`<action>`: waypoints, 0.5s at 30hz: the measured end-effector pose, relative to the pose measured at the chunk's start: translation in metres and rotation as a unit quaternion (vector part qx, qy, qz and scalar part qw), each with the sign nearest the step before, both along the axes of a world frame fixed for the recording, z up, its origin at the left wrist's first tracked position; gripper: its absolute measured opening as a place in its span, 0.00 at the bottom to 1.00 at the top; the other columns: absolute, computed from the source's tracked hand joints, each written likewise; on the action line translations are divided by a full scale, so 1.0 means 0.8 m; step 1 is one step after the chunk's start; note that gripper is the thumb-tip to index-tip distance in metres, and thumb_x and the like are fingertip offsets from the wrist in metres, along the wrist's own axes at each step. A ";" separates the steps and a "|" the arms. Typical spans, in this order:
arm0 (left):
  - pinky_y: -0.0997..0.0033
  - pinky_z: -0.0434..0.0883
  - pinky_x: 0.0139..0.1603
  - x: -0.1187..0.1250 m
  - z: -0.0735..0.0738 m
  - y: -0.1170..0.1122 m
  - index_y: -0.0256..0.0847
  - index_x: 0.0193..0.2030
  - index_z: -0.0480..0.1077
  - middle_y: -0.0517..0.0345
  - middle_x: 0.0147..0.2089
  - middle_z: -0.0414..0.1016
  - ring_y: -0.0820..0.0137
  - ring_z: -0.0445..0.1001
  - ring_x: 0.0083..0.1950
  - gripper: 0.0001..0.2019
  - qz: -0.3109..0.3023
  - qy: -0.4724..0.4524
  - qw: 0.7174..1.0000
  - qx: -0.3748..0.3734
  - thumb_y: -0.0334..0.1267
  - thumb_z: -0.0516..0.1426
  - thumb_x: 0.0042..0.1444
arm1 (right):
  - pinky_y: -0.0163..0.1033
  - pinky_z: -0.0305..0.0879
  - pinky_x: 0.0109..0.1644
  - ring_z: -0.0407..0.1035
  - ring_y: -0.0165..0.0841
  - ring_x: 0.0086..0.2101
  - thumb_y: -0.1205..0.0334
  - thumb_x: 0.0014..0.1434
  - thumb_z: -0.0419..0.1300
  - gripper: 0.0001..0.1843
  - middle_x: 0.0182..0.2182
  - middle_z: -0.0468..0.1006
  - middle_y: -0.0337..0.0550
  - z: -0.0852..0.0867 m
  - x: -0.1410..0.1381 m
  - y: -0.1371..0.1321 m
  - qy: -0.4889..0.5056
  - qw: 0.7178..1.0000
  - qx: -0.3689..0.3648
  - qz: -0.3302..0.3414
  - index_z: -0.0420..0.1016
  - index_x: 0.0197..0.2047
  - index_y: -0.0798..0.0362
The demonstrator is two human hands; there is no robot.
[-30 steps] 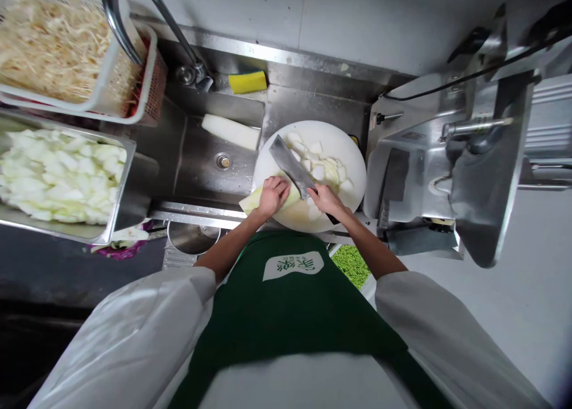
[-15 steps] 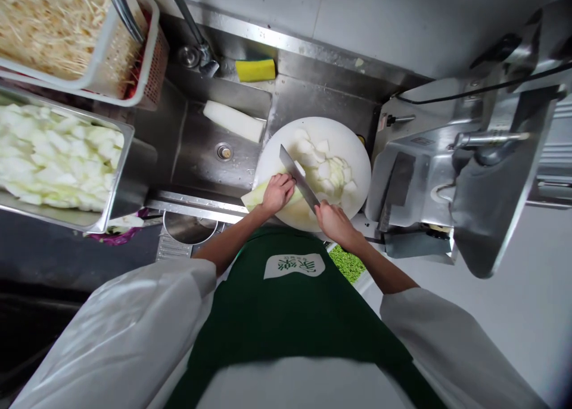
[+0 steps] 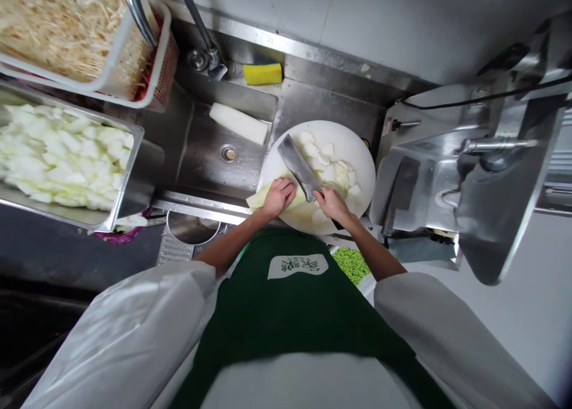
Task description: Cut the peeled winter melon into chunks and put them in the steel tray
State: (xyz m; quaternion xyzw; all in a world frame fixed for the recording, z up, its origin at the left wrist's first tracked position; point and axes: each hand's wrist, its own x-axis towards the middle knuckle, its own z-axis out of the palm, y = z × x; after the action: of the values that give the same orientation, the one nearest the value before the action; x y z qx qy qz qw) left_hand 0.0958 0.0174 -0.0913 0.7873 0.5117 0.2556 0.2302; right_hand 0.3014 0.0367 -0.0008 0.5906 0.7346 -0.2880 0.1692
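Note:
A round white cutting board (image 3: 357, 148) lies on the steel counter beside the sink. My left hand (image 3: 277, 195) presses its curled fingers down on a pale green strip of melon (image 3: 258, 198) at the board's near left edge. My right hand (image 3: 330, 203) is wrapped round the handle of a cleaver (image 3: 298, 165), whose broad blade lies angled over the board just right of my left hand. A heap of cut white melon pieces (image 3: 333, 169) sits on the board beyond the blade.
A sink (image 3: 210, 158) holds a long white peeled piece (image 3: 240, 123); a yellow sponge (image 3: 262, 73) sits behind it. A steel pan of cut white pieces (image 3: 62, 152) and a basket of shreds (image 3: 67, 30) stand left. A steel slicing machine (image 3: 469, 182) stands right. Green bits (image 3: 351, 261) lie below.
The cleaver has gone up on edge and come back down to a flatter angle on the board. My right hand moved with it; my left hand stayed on the melon strip.

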 end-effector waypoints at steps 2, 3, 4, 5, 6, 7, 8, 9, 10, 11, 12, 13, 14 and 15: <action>0.55 0.66 0.51 0.002 -0.001 0.000 0.41 0.45 0.75 0.47 0.48 0.74 0.59 0.68 0.49 0.14 0.004 0.010 1.000 -0.001 0.40 0.49 0.72 | 0.39 0.66 0.46 0.78 0.43 0.43 0.56 0.77 0.44 0.21 0.42 0.82 0.57 0.025 0.001 -0.010 -0.019 1.000 0.012 0.009 0.75 0.50 0.59; 0.55 0.66 0.51 0.003 -0.001 0.000 0.41 0.45 0.75 0.47 0.48 0.74 0.59 0.67 0.49 0.13 0.004 0.015 1.000 -0.003 0.40 0.49 0.72 | 0.39 0.66 0.45 0.78 0.44 0.42 0.56 0.77 0.43 0.21 0.41 0.82 0.58 0.038 -0.001 -0.019 -0.033 0.999 0.015 0.010 0.74 0.51 0.59; 0.55 0.65 0.51 0.005 -0.001 0.001 0.41 0.46 0.75 0.47 0.48 0.74 0.59 0.67 0.49 0.13 0.004 0.018 1.000 -0.006 0.39 0.49 0.72 | 0.40 0.66 0.45 0.78 0.44 0.42 0.57 0.77 0.42 0.21 0.40 0.82 0.59 0.052 -0.004 -0.029 -0.048 0.999 0.012 0.011 0.73 0.52 0.59; 0.55 0.65 0.50 0.006 0.000 0.001 0.41 0.45 0.75 0.47 0.47 0.74 0.59 0.67 0.49 0.13 0.004 0.020 1.000 -0.008 0.39 0.49 0.72 | 0.40 0.66 0.45 0.78 0.45 0.42 0.58 0.76 0.41 0.21 0.40 0.82 0.59 0.065 -0.007 -0.039 -0.062 0.998 0.003 0.012 0.72 0.53 0.59; 0.56 0.65 0.50 0.007 0.000 0.001 0.41 0.45 0.75 0.47 0.47 0.74 0.59 0.67 0.49 0.13 0.003 0.021 1.000 -0.009 0.38 0.49 0.72 | 0.41 0.66 0.45 0.78 0.45 0.42 0.58 0.76 0.41 0.21 0.40 0.82 0.59 0.076 -0.009 -0.048 -0.073 0.997 -0.006 0.013 0.71 0.54 0.60; 0.56 0.64 0.50 0.007 0.000 0.002 0.41 0.45 0.75 0.47 0.47 0.74 0.59 0.67 0.48 0.13 0.001 0.021 1.000 -0.009 0.38 0.49 0.72 | 0.41 0.66 0.45 0.78 0.46 0.42 0.58 0.76 0.41 0.20 0.40 0.82 0.59 0.085 -0.010 -0.054 -0.081 0.996 -0.017 0.015 0.71 0.54 0.59; 0.56 0.64 0.50 0.008 -0.001 0.002 0.41 0.45 0.75 0.47 0.48 0.74 0.59 0.67 0.48 0.13 -0.001 0.022 1.000 -0.007 0.38 0.48 0.72 | 0.41 0.66 0.45 0.79 0.46 0.43 0.59 0.76 0.42 0.20 0.40 0.82 0.59 0.092 -0.010 -0.058 -0.085 0.996 -0.028 0.018 0.71 0.53 0.59; 0.56 0.64 0.50 0.008 -0.001 0.002 0.41 0.46 0.75 0.47 0.48 0.74 0.59 0.67 0.48 0.13 -0.003 0.022 1.000 -0.004 0.38 0.48 0.72 | 0.40 0.66 0.44 0.79 0.46 0.43 0.59 0.76 0.42 0.20 0.40 0.82 0.59 0.096 -0.009 -0.060 -0.086 0.995 -0.038 0.021 0.71 0.53 0.59; 0.56 0.64 0.50 0.007 -0.002 0.002 0.41 0.46 0.75 0.47 0.49 0.74 0.59 0.67 0.48 0.14 -0.004 0.023 1.000 -0.002 0.37 0.48 0.72 | 0.40 0.66 0.44 0.79 0.46 0.43 0.59 0.76 0.43 0.19 0.40 0.82 0.59 0.098 -0.007 -0.059 -0.084 0.995 -0.046 0.022 0.71 0.52 0.59; 0.56 0.64 0.50 0.007 -0.003 0.002 0.41 0.47 0.75 0.47 0.49 0.75 0.59 0.67 0.48 0.14 -0.003 0.023 1.000 0.000 0.37 0.48 0.72 | 0.40 0.66 0.44 0.79 0.46 0.43 0.59 0.76 0.43 0.19 0.41 0.82 0.59 0.097 -0.005 -0.056 -0.080 0.995 -0.052 0.023 0.72 0.51 0.59; 0.56 0.64 0.50 0.007 -0.004 0.002 0.41 0.48 0.75 0.47 0.50 0.75 0.59 0.67 0.48 0.14 -0.002 0.023 1.000 0.001 0.37 0.48 0.72 | 0.39 0.66 0.44 0.79 0.46 0.44 0.59 0.76 0.44 0.18 0.41 0.82 0.59 0.093 -0.005 -0.053 -0.075 0.995 -0.056 0.022 0.72 0.50 0.59; 0.56 0.64 0.50 0.007 -0.005 0.002 0.41 0.48 0.75 0.47 0.50 0.75 0.59 0.68 0.49 0.13 -0.001 0.021 1.000 -0.001 0.38 0.48 0.72 | 0.39 0.65 0.45 0.79 0.45 0.44 0.59 0.76 0.44 0.18 0.41 0.82 0.59 0.087 -0.006 -0.049 -0.069 0.996 -0.057 0.020 0.72 0.50 0.59; 0.56 0.64 0.50 0.007 -0.006 0.002 0.41 0.48 0.75 0.47 0.50 0.74 0.59 0.68 0.49 0.13 0.000 0.020 1.000 -0.004 0.38 0.49 0.72 | 0.39 0.66 0.45 0.78 0.45 0.44 0.59 0.76 0.45 0.18 0.41 0.82 0.59 0.078 -0.009 -0.045 -0.061 0.997 -0.053 0.018 0.73 0.49 0.60; 0.55 0.64 0.50 0.007 -0.006 0.003 0.41 0.49 0.75 0.46 0.50 0.74 0.59 0.68 0.49 0.13 0.000 0.020 1.000 -0.007 0.38 0.49 0.71 | 0.39 0.66 0.46 0.78 0.44 0.44 0.59 0.76 0.45 0.18 0.41 0.82 0.60 0.066 -0.014 -0.041 -0.051 0.997 -0.048 0.016 0.73 0.49 0.60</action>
State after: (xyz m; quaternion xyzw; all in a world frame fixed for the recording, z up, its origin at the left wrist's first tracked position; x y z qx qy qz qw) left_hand 0.1013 0.0196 -0.0961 0.7907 0.5175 0.2366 0.2256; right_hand 0.2900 0.0038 0.0518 0.5835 0.7201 -0.2897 0.2389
